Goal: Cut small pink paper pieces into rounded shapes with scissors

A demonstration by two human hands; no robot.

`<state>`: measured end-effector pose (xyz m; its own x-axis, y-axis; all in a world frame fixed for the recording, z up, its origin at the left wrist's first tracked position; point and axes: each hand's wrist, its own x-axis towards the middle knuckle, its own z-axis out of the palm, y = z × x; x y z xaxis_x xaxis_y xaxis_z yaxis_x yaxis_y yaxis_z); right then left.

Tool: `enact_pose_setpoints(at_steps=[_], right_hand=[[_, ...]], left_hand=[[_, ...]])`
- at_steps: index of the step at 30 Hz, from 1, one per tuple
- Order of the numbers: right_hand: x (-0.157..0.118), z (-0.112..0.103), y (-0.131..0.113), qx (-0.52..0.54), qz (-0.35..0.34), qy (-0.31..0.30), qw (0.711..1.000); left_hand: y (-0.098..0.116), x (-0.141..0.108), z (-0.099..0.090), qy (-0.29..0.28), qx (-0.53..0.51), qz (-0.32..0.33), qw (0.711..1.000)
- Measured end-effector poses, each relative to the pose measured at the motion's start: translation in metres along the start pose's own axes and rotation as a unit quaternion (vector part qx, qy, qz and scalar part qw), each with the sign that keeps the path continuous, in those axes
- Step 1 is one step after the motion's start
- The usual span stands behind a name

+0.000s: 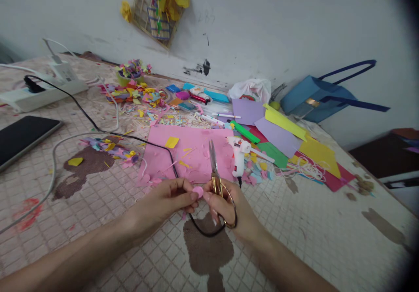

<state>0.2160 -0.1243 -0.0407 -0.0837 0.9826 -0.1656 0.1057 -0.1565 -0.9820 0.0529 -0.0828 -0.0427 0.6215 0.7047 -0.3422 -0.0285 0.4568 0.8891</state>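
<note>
My left hand (pixel 178 196) pinches a small round pink paper piece (pixel 198 191) between thumb and fingers. Close beside it, the fingertips of my right hand (pixel 229 204) touch the right edge of that piece. Gold-handled scissors (pixel 214 170) also sit in my right hand, a finger loop around the hand and the blades pointing away and up. Behind both hands lies a pink sheet (pixel 196 139) with yellow and pink scraps on it. A white glue gun (pixel 240 152) rests at the sheet's right edge.
A black cable (pixel 150 142) crosses the sheet and loops under my hands. At left are a phone (pixel 26 137) and a power strip (pixel 42 93). Colored paper (pixel 278 135), white string (pixel 306 167) and a blue bag (pixel 319 97) lie right. Paper scraps (pixel 134 93) cover the back left.
</note>
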Motion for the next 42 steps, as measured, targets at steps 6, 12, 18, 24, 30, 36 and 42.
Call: enact_pose_setpoints(at_steps=[6,12,18,24,30,36,42], right_hand=[[-0.001,-0.001,0.000,0.002,0.006,0.004,1.000],[0.000,0.000,-0.002,-0.016,0.011,-0.006,1.000],[-0.001,-0.001,-0.003,-0.021,0.019,-0.016,0.999],[0.000,-0.001,-0.004,-0.024,0.012,-0.016,1.000],[-0.003,0.001,-0.003,0.033,0.004,-0.003,0.999],[-0.014,0.009,0.002,-0.007,0.004,-0.040,0.999],[-0.012,0.013,0.014,-0.104,-0.031,-0.021,0.994]], left_hand=[[0.002,-0.001,0.001,-0.001,0.023,0.037,0.999],[0.000,-0.001,-0.001,-0.013,0.053,0.049,0.997],[0.006,0.000,-0.002,-0.007,0.087,0.042,0.995],[0.006,-0.001,-0.004,-0.016,0.085,0.017,0.996],[0.007,-0.001,-0.003,0.020,-0.004,0.044,0.999],[0.013,-0.001,-0.004,0.060,-0.115,0.101,0.986],[0.014,0.001,-0.009,0.075,-0.177,0.138,0.972]])
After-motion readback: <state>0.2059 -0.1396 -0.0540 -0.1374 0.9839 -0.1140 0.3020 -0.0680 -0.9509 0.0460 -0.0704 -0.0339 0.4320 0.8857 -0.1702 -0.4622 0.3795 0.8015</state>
